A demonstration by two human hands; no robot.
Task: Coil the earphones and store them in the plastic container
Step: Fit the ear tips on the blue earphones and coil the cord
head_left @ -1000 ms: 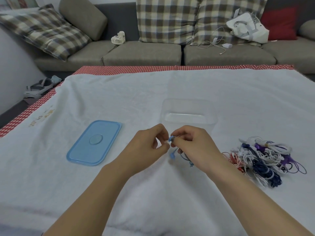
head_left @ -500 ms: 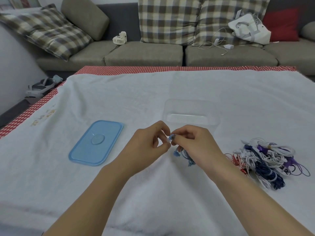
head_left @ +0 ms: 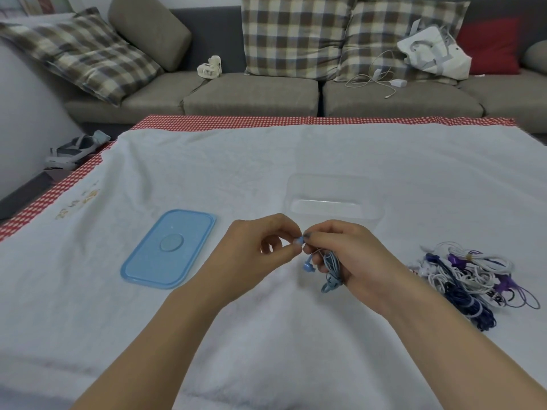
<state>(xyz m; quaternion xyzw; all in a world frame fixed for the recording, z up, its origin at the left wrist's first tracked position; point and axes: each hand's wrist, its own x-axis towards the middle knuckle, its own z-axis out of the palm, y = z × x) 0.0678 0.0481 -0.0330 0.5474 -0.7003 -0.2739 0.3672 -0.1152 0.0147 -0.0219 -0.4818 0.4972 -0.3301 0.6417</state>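
Both hands meet above the white cloth, just in front of the clear plastic container (head_left: 333, 184), which stands open. My right hand (head_left: 352, 255) is closed around a coiled bundle of blue earphones (head_left: 331, 269); a loop and one earbud hang out below the fingers. My left hand (head_left: 254, 253) pinches the other blue earbud between thumb and forefinger, right against the right hand's fingertips. The container's blue lid (head_left: 168, 248) lies flat to the left of my hands.
A tangled pile of white, purple, dark blue and red earphones (head_left: 470, 276) lies to the right on the white cloth (head_left: 266, 161). A sofa with checked cushions, a small fan, a cable and a white bag stands behind the table.
The hands stay together in about the same spot. More of the blue cord now sits gathered in the right hand, with a loop hanging lower.
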